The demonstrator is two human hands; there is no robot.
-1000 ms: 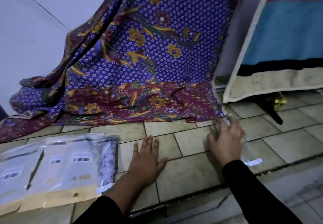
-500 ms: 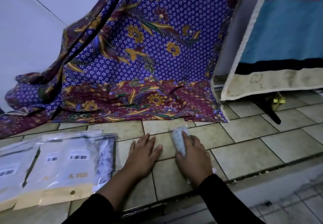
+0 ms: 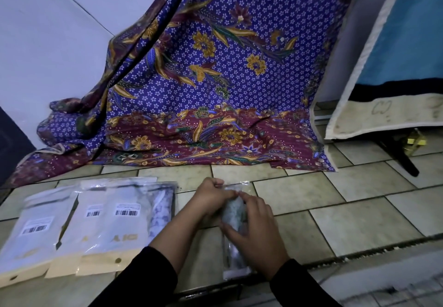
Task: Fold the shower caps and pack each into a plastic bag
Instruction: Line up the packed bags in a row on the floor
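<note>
A narrow clear plastic bag lies lengthwise on the tiled floor in front of me. Inside its upper half sits a folded pale green shower cap. My left hand is closed on the bag's far end near its opening. My right hand is curled over the bag and cap from the right side, pressing them down. To the left lie three flat packed bags with barcode labels and yellow card bottoms, overlapping one another.
A purple and maroon batik cloth hangs from the wall and spreads onto the floor behind the bag. A blue and black mat leans at the right, with a dark stand under it. A floor edge runs near me.
My right hand brought the bagged cap from the far right to the centre and laid it down. My left hand lifted off the floor and closed on the bag's far end.
</note>
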